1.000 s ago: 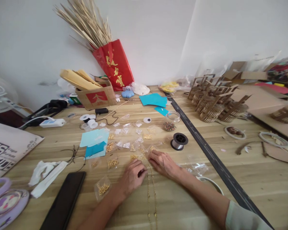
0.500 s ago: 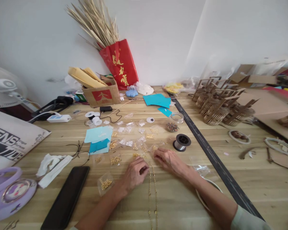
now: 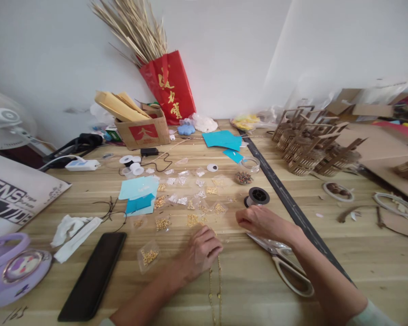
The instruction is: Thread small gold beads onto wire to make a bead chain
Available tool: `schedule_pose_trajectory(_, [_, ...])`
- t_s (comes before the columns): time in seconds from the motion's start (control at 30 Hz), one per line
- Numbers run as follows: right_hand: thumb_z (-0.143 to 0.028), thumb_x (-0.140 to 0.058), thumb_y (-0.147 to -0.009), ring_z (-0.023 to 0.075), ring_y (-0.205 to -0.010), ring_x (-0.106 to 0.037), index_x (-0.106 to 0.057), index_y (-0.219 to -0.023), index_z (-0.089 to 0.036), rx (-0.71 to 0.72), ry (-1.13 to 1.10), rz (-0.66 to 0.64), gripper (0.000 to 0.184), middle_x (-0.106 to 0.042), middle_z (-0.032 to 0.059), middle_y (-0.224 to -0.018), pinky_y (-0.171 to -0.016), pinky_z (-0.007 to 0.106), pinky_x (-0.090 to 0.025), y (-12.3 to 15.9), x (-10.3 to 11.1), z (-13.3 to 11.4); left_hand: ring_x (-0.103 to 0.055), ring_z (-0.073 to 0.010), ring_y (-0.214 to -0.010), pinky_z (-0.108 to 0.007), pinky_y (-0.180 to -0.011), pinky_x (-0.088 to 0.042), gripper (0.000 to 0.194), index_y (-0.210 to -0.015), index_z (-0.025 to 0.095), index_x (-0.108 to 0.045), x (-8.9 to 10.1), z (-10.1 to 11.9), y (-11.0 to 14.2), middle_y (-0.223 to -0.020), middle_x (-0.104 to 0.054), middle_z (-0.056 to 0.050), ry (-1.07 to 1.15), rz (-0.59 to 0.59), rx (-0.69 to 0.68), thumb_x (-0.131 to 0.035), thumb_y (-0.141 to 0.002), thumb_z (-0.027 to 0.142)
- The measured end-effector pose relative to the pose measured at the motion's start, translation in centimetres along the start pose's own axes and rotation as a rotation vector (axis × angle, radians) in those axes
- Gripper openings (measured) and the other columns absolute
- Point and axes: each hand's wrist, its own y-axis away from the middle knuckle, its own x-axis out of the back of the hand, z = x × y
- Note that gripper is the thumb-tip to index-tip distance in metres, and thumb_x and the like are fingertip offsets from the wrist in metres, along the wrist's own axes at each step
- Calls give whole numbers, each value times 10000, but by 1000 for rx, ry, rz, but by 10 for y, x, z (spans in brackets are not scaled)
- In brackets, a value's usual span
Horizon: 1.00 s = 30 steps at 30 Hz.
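My left hand is closed in a pinch at the upper end of a thin gold chain, whose two strands run down toward the table's near edge. Small beads are spaced along the chain. Curled fingers close my right hand, held just in front of a wire spool; whatever may be in them is hidden. Scissors with pale handles lie partly under my right wrist. Beyond my left hand are small clear bags of gold findings, and another bag of gold pieces lies to its left.
A black phone and a purple object lie on the left. Blue cards and a bead dish sit further back. Small wooden baskets stand at right, past a black strip.
My right hand has moved right and toward me, away from the bags of gold pieces, uncovering the scissors. My left hand has shifted slightly right and nearer.
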Motion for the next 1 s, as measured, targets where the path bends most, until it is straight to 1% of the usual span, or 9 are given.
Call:
schedule_pose_trajectory(0.1, [-138, -516, -849, 148, -563, -556, -600, -683, -181, -20, 27, -29, 191, -602, 18, -577, -526, 267, -185, 1, -1, 4, -515, -167, -771, -277, -689, -455, 188, -741, 157, -622, 0, 1, 1, -723, -591, -36, -47, -45, -23, -516, -897, 166])
schedule_pose_trajectory(0.2, [-116, -519, -830, 163, -587, -580, -617, -690, -181, -28, 50, -69, 182, -633, 35, -609, -527, 265, -193, 0, -1, 5, -507, -175, -802, -280, -708, -453, 153, -751, 159, -615, -1, 1, 3, -749, -584, -37, -92, -80, -32, -535, -882, 153])
schedule_pose_trajectory(0.3, [-104, -507, -825, 179, -613, -608, -624, -690, -176, -43, 69, -98, 192, -654, 53, -627, -529, 266, -205, -2, -1, 6, -503, -176, -825, -283, -731, -448, 118, -762, 160, -609, -2, 1, 5, -764, -577, -36, -102, -81, -36, -558, -867, 146])
schedule_pose_trajectory(0.4, [-105, -494, -827, 200, -661, -641, -624, -687, -163, -49, 79, -111, 200, -669, 73, -652, -533, 272, -214, -3, -2, 6, -496, -173, -821, -285, -731, -445, 133, -756, 167, -603, -2, 0, 5, -766, -570, -32, -111, -75, -42, -545, -874, 146])
schedule_pose_trajectory(0.6, [-104, -460, -826, 220, -731, -661, -642, -758, -144, -73, 125, -142, 199, -691, 96, -731, -550, 273, -249, -3, -2, 5, -487, -171, -817, -282, -726, -443, 147, -745, 161, -594, -2, -1, 5, -776, -564, -31, -140, -90, -78, -534, -877, 136])
schedule_pose_trajectory(0.7, [-110, -456, -831, 216, -749, -659, -650, -788, -145, -66, 122, -141, 202, -694, 93, -753, -560, 271, -261, -1, 0, 4, -484, -172, -810, -287, -723, -443, 158, -731, 161, -590, -3, -1, 5, -766, -556, -32, -147, -78, -84, -533, -877, 137])
schedule_pose_trajectory(0.8, [-114, -470, -833, 211, -746, -655, -655, -777, -142, -62, 108, -143, 196, -693, 97, -748, -574, 266, -283, 0, 2, 2, -481, -176, -810, -294, -719, -445, 166, -744, 159, -595, -5, -2, 6, -767, -551, -38, -140, -74, -91, -513, -885, 128])
schedule_pose_trajectory(1.0, [-118, -478, -839, 209, -752, -650, -652, -788, -141, -67, 88, -109, 183, -691, 91, -762, -592, 260, -304, 2, 5, 1, -478, -180, -850, -311, -747, -444, 152, -772, 158, -587, -3, 0, 6, -823, -551, -43, -86, -135, -49, -505, -900, 152])
